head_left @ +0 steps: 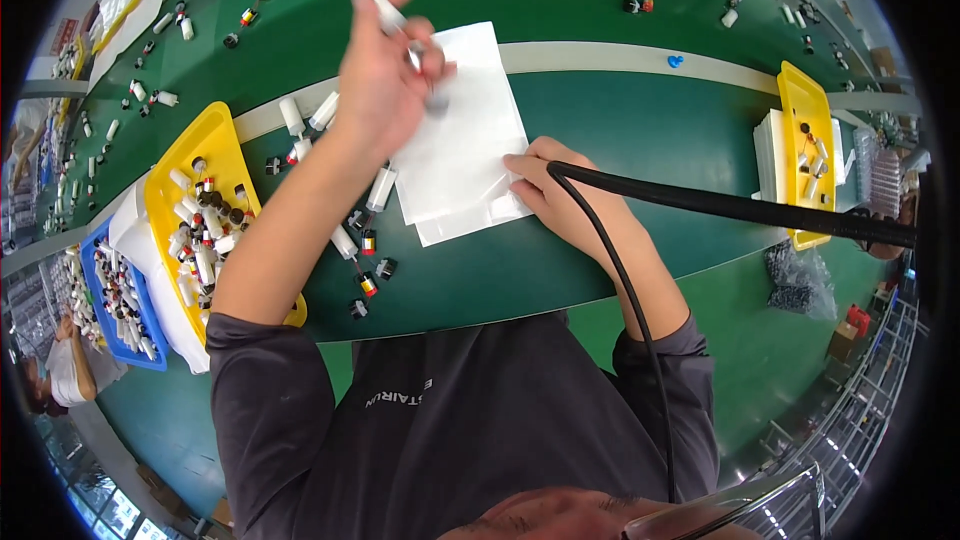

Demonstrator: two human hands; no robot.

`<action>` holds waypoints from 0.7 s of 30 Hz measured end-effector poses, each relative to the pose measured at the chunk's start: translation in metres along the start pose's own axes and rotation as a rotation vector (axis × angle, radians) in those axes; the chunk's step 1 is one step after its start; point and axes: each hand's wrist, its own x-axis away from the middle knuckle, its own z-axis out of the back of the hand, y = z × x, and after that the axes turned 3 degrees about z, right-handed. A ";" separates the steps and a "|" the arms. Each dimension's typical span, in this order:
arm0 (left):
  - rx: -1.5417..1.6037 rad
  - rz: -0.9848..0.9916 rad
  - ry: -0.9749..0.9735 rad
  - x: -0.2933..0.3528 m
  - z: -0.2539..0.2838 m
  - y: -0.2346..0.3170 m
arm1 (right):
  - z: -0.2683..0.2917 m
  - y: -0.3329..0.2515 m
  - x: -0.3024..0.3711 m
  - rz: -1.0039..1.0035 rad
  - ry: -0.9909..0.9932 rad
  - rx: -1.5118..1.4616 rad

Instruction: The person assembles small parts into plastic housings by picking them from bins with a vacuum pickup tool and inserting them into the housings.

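My left hand (388, 80) is raised over the left part of the table, its fingers curled round a white cylinder-shaped part (380, 7). Motion smears the lower end of that part. Below and to its right lies a stack of white sheets or flat bags (460, 130). At the right edge of the stack, my right hand (565, 190) has its fingertips closed on the white sheet. Beside my left forearm lie several loose parts, among them a white cylinder (381, 189) and small black, red and yellow pieces (369, 242).
Left stands a yellow tray (222, 120) full of parts, with a blue tray (150, 330) beyond it. Another yellow tray (790, 90) rests at the right. Scattered parts lie on the green surface (560, 0) behind the pale rail (600, 57). A black cable (720, 202) crosses my right wrist.
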 end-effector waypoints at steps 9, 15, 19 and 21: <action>-0.042 0.297 0.022 0.014 0.023 -0.031 | -0.008 0.000 0.005 -0.104 0.033 -0.121; -0.021 0.323 0.017 0.009 0.023 -0.036 | 0.021 0.002 0.009 0.027 0.060 -0.404; -0.047 0.340 -0.007 0.011 0.013 -0.030 | 0.029 0.021 0.003 -0.196 0.300 -0.946; 0.077 0.310 -0.092 0.014 0.009 -0.030 | 0.009 -0.010 -0.028 -0.025 0.509 -0.506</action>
